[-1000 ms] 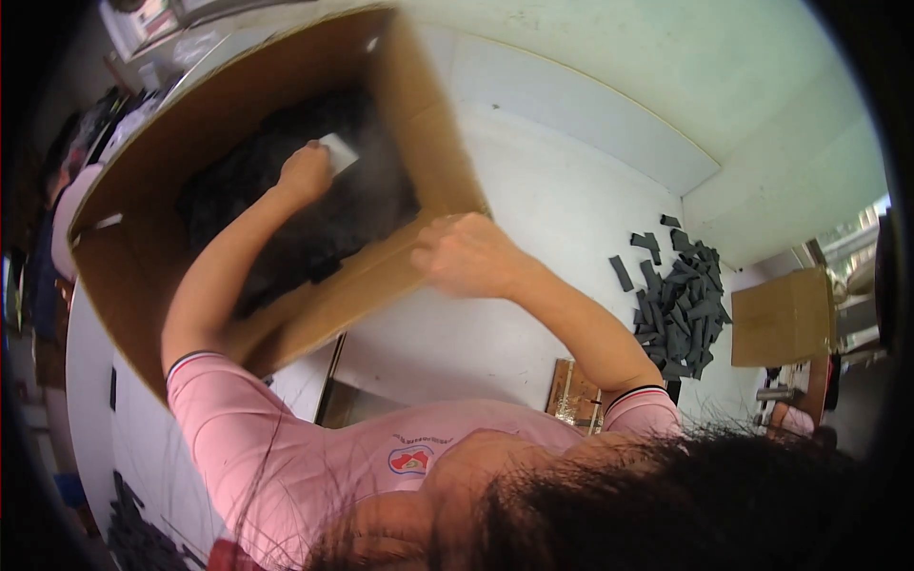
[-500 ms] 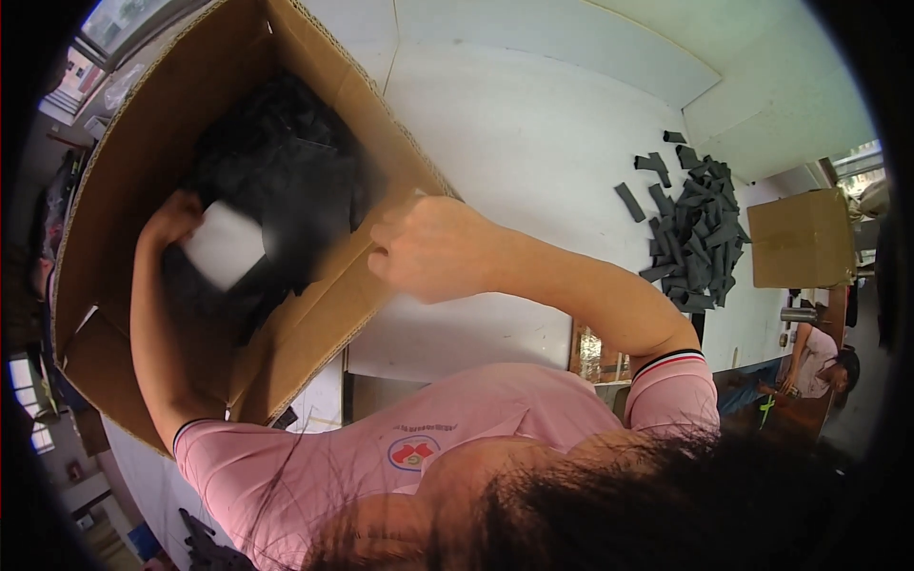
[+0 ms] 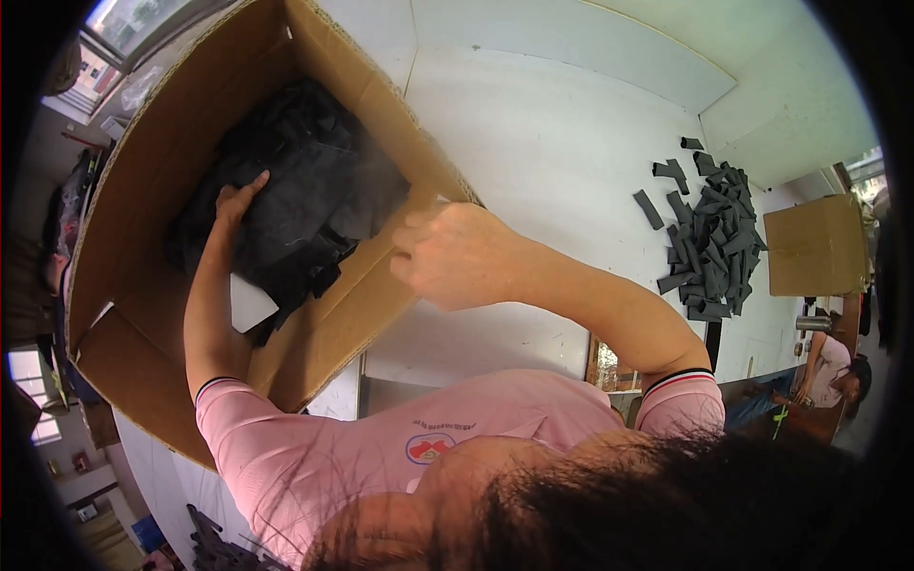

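A tall, opened cardboard box (image 3: 362, 90) leans at the left, with a heap of black, flat pieces (image 3: 305, 171) inside. My left hand (image 3: 240, 198) reaches into it and rests against the heap, thumb stretched out and the other fingers partly hidden. A white, flat-sided piece (image 3: 251, 305) shows below the heap, beside my left forearm. At the box's near right corner my right hand (image 3: 455, 255) is closed over the rim, fingers curled on the inner side. The black pieces nearest the right wall look blurred.
Short black tubes or folded strips (image 3: 714, 238) lie in a loose pile on the white table (image 3: 552, 124), right of my right arm. Behind them stands a closed carton (image 3: 817, 246). Another person (image 3: 826, 371) sits at the far right. More dark pieces (image 3: 224, 542) lie at lower left.
My left hand has moved up and right, away from the white piece and onto the black heap. The white piece now sits lower. My right hand keeps its place at the box corner.
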The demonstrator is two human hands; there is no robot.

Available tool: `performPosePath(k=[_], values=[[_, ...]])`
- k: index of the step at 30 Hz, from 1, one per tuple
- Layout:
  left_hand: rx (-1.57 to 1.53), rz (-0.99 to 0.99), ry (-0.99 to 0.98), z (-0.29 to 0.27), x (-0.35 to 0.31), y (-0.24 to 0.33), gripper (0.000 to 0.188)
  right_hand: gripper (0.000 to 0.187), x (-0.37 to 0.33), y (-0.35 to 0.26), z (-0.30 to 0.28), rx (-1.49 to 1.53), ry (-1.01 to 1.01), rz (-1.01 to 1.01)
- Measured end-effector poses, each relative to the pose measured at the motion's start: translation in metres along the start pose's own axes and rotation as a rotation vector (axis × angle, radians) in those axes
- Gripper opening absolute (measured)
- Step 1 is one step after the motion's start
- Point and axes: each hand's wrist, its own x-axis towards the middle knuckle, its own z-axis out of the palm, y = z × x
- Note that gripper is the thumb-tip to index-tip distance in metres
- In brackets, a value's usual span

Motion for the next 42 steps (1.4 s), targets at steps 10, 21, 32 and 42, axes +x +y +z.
performPosePath(k=[10,21,32,42], values=[[-0.357,0.198,-0.097,0.011,-0.003,-0.004,0.076,0.008,0.004,0.003,-0.002,0.002,0.007,0.007],[-0.044,0.188,0.049,0.017,-0.006,-0.007,0.072,0.007,0.005,0.002,-0.002,-0.032,0.013,0.002],[0.288,0.113,0.229,0.025,-0.038,0.006,0.091,0.008,0.004,0.003,-0.003,-0.046,0.054,-0.007],[-0.184,-0.038,-0.123,0.032,-0.015,-0.036,0.064,0.007,0.004,0.007,-0.003,-0.042,0.023,0.001]])
